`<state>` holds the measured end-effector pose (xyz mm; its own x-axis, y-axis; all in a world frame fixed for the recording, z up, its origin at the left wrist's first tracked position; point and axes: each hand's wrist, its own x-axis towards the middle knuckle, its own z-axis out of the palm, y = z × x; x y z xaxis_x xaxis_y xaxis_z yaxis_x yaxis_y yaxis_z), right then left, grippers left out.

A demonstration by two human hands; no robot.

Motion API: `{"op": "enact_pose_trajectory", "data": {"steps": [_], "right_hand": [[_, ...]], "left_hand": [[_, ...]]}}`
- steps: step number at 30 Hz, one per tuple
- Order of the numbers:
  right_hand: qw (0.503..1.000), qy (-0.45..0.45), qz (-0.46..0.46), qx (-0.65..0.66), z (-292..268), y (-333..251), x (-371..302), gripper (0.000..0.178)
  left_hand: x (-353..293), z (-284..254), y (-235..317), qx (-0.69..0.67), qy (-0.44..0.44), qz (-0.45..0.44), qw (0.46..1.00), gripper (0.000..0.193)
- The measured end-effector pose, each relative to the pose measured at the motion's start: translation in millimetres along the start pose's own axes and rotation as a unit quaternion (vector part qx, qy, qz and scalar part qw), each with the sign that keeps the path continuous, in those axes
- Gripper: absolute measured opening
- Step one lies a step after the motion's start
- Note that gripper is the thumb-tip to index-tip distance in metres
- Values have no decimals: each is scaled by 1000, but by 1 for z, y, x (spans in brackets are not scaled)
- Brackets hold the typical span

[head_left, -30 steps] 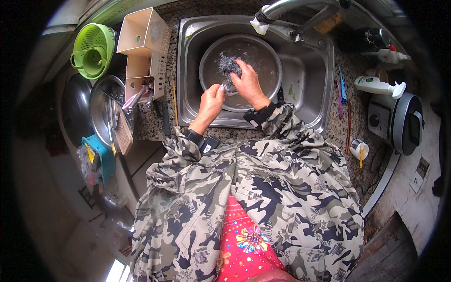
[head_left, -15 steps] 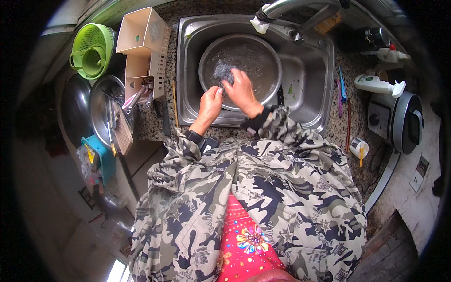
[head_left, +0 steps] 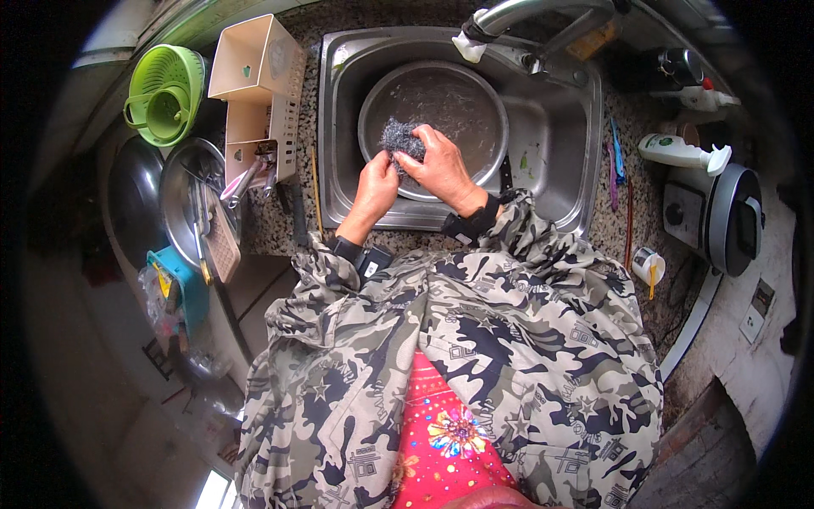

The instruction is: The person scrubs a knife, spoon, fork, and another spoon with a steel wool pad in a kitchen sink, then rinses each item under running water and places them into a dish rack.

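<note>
A grey, wiry steel wool scrubber is held over a round metal basin standing in the left part of the sink. My right hand wraps its fingers round the scrubber from the right. At the scrubber's lower edge, my left hand has thumb and fingers closed in a pinch on it. The two hands nearly meet at the fingertips. Shallow water with ripples and some froth covers the bottom of the basin. My fingers hide part of the scrubber.
A faucet reaches over the back of the steel sink. Left of it stand a beige utensil rack, a green colander and metal bowls. On the right are a spray bottle, a round-lidded appliance and a white cup.
The scrubber has been turned and looks bulkier and sharper between my hands. Both hands have shifted slightly, staying over the near side of the basin.
</note>
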<state>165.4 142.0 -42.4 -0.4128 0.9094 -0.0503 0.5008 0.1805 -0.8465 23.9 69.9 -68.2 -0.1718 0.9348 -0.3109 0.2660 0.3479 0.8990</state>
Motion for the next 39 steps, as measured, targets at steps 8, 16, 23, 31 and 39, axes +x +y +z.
{"op": "enact_pose_trajectory", "data": {"steps": [8, 16, 23, 31, 39], "right_hand": [[997, -11, 59, -38, 7, -2, 11, 37], [994, 61, 53, -75, 13, 12, 8, 36], [972, 87, 177, -125, -23, 47, 46, 45], [999, 36, 5, -26, -17, -23, 5, 43], [977, -9, 159, -139, 6, 77, 36, 45]], "left_hand": [[8, -5, 5, 57, -34, -23, 998, 13], [3, -6, 20, -21, -92, -51, 994, 17], [-5, -13, 46, -141, -146, -54, 978, 20], [1, -12, 38, -189, -127, -82, 970, 18], [-9, -19, 32, -262, -145, -118, 947, 20]]}}
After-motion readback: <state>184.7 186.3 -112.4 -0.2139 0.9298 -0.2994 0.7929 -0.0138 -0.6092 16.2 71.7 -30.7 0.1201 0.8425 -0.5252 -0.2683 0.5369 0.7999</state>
